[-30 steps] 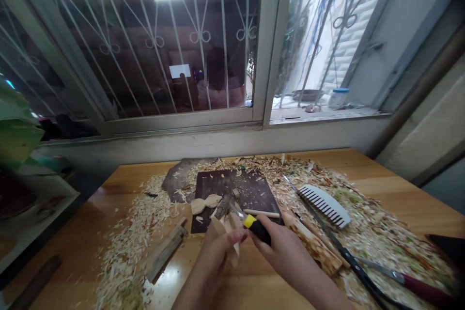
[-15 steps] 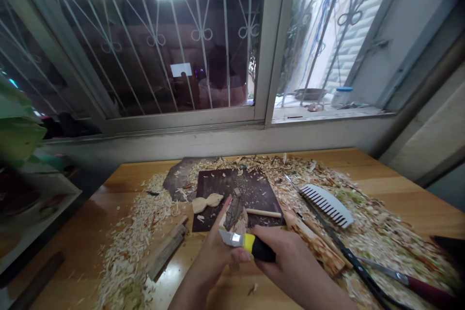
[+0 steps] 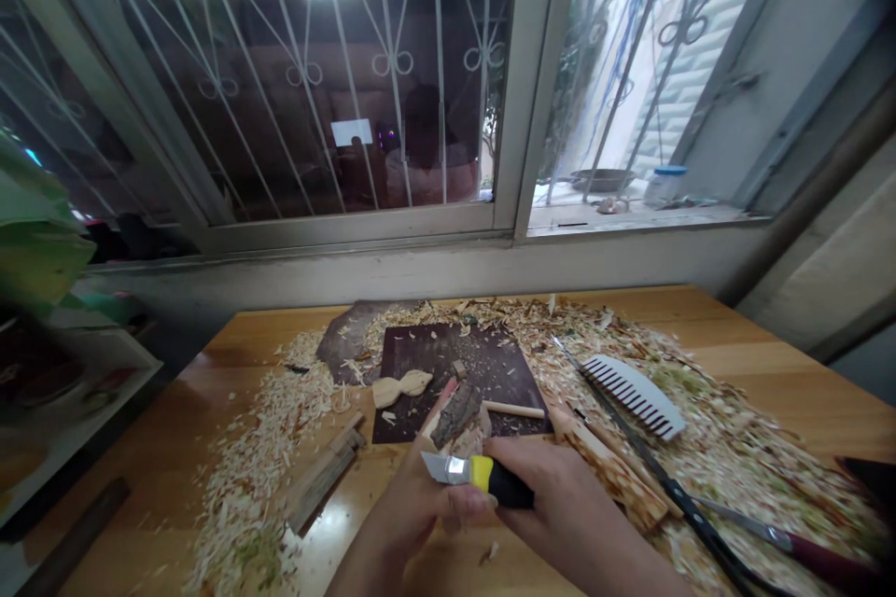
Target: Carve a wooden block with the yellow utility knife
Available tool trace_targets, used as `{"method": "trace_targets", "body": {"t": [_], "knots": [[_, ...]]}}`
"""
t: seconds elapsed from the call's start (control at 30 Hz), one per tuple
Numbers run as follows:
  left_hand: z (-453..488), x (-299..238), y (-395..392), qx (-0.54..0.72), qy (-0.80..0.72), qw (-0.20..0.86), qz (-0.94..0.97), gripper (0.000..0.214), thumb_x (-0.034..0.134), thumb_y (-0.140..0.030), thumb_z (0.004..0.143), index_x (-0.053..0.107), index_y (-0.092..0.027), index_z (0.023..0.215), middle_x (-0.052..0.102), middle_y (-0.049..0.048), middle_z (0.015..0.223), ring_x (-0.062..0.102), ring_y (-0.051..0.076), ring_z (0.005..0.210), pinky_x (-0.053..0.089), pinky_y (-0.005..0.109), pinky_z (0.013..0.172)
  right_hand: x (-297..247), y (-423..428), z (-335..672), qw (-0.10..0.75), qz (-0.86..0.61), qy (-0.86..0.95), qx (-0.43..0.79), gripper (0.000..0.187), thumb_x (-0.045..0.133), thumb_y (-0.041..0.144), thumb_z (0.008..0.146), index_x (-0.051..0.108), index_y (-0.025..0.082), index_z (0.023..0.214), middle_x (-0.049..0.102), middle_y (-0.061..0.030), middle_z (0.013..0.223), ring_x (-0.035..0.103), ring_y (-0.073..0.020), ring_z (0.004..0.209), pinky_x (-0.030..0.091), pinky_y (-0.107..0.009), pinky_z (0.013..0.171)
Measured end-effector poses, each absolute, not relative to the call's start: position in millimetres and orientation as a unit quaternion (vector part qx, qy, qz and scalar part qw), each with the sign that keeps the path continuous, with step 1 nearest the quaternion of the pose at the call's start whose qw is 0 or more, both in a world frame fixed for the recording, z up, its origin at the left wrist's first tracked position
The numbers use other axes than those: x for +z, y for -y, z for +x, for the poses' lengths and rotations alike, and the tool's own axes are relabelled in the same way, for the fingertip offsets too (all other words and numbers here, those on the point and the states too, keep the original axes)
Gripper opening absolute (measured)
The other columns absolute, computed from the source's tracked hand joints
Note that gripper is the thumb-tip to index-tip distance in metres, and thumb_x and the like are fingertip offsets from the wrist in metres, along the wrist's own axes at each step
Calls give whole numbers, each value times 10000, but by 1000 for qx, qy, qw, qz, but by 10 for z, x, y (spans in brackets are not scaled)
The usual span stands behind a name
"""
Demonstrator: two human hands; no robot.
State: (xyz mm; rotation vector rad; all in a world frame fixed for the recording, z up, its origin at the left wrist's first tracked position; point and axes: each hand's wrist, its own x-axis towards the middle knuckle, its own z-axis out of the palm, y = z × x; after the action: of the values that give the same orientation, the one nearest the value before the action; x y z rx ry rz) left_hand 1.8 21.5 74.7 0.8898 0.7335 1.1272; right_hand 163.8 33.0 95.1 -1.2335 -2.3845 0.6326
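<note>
My left hand (image 3: 402, 504) is closed around a short chunk of wood with grey bark (image 3: 456, 415), pale where it has been cut. In my right hand (image 3: 560, 499) is a knife (image 3: 483, 474) with a black and yellow handle. Its short wide blade points left, on the near side of the chunk; whether the edge touches the wood I cannot tell. My left thumb lies by the yellow collar of the knife. Beyond my hands, a carved pale wooden piece with a narrow waist (image 3: 402, 388) and a thin wooden rod (image 3: 514, 410) lie on a dark mat (image 3: 490, 354).
Wood shavings (image 3: 308, 382) cover much of the wooden table (image 3: 231, 373). On the right lie a white comb (image 3: 634, 395), a long black-handled blade (image 3: 672, 485), a red-handled tool (image 3: 826, 560) and a partly peeled stick (image 3: 609, 471). A split wood piece (image 3: 326, 476) is at left.
The wood chunk has tilted to the right in my left hand. The knife blade now stands slightly farther from its near end. The view has shifted a little.
</note>
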Motion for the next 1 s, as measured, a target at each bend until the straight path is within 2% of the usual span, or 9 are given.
{"method": "trace_targets", "body": {"t": [0.17, 0.37, 0.47, 0.67, 0.8, 1.0], "knots": [[26, 752, -240, 497, -340, 686, 407, 185, 759, -242, 478, 661, -152, 606, 591, 13, 545, 545, 217, 850, 394, 332, 819, 910, -340, 1635, 183, -451, 848, 211, 68, 504, 143, 694, 500, 210, 708, 588, 23, 712, 516, -127, 683, 292, -211, 579], [69, 771, -214, 505, -355, 700, 360, 262, 735, -252, 511, 677, -138, 740, 659, 47, 785, 563, 209, 804, 396, 316, 781, 890, -336, 1613, 175, -483, 843, 158, 114, 487, 120, 676, 522, 209, 738, 590, -2, 725, 535, -156, 705, 322, -229, 591], [90, 771, -208, 514, -359, 697, 348, 234, 734, -247, 519, 684, -149, 725, 661, 38, 763, 568, 212, 816, 392, 312, 793, 898, -335, 1601, 171, -493, 839, 156, 130, 476, 111, 670, 523, 211, 739, 601, -7, 731, 547, -166, 710, 338, -235, 591], [154, 770, -222, 552, -336, 692, 321, 454, 726, -250, 544, 635, -175, 982, 666, 57, 906, 570, 240, 907, 363, 355, 880, 847, -338, 1570, 191, -505, 823, 175, 178, 459, 97, 673, 528, 221, 780, 621, -8, 769, 571, -169, 736, 363, -234, 602], [213, 761, -225, 579, -318, 693, 287, 495, 709, -236, 565, 602, -181, 1045, 663, 64, 946, 560, 248, 962, 341, 364, 920, 794, -342, 1535, 203, -521, 813, 161, 174, 464, 127, 703, 539, 216, 832, 628, -25, 787, 586, -181, 745, 376, -240, 606], [279, 697, -233, 602, -360, 668, 247, 470, 697, -254, 577, 593, -164, 1026, 663, 79, 947, 572, 258, 927, 402, 355, 814, 704, -341, 1492, 210, -539, 806, 129, 183, 462, 137, 719, 548, 208, 864, 633, -29, 753, 598, -183, 698, 364, -239, 568]]}}
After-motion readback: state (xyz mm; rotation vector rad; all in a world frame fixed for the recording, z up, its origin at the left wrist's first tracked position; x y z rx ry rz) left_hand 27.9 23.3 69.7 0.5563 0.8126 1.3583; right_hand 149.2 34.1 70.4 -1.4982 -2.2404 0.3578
